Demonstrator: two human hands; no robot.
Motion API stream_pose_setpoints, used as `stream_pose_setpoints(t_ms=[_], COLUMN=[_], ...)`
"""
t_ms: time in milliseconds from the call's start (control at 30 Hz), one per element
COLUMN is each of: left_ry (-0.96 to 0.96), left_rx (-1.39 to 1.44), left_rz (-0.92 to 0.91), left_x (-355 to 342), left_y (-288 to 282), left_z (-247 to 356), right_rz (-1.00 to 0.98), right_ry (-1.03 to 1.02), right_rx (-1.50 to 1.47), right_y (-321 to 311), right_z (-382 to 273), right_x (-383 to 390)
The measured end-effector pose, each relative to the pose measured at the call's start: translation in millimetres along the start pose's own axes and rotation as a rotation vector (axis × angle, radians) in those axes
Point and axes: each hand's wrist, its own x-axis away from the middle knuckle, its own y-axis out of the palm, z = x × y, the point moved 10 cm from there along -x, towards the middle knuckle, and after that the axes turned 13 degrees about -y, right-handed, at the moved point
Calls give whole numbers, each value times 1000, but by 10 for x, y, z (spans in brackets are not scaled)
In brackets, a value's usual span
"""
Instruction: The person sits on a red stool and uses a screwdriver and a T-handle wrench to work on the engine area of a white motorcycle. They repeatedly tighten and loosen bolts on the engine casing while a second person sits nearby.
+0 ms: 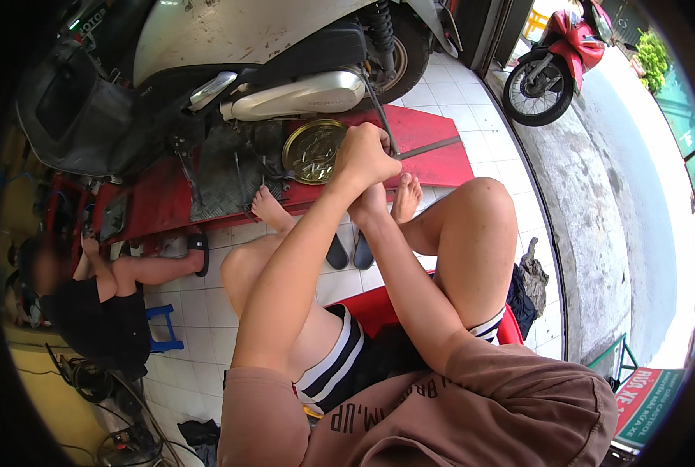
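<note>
My left hand (360, 158) is closed in front of the scooter, its fingers round the end of a dark flat strip (433, 147) that points right over the red platform. A thin dark length (381, 113) runs from that hand up toward the scooter's rear wheel; whether it joins the strip, I cannot tell. Just below, my right hand (369, 204) is closed and touches or nearly touches the left; what it holds is hidden. Beyond my hands stands the pale scooter (297, 99). A round yellow-rimmed tray (286, 156) with small metal parts lies left of my left hand.
Tools (240, 171) lie on the dark mat (215, 183) of the red platform (433, 132). At left a person (98, 311) sits by a blue stool (163, 327). A red motorbike (554, 62) stands outside at right. Sandals (363, 251) lie between my feet.
</note>
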Motion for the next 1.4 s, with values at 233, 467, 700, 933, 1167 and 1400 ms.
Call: stream_pose_setpoints(t_ms=[233,467,700,933,1167,1400], left_ry=[-94,-103,-152,-71,-260,-406], left_rx=[-152,-227,-435,-624,-343,380], left_rz=[59,47,-75,71,130,144], left_x=[87,66,116,272,419,439], left_y=[-288,-201,125,12,-389,-436], left_z=[-52,-86,-110,-80,-694,-800], right_rz=[-396,-700,-394,-476,-556,-572], right_ry=[191,-9,-1157,-1174,-1041,-691], right_rx=[918,1416,1633,1552,1544,1434], right_y=[693,534,399,271,248,-100], right_z=[-123,-1467,-2395,-2096,-1959,-1722], right_x=[691,1180,1117,899,819,369])
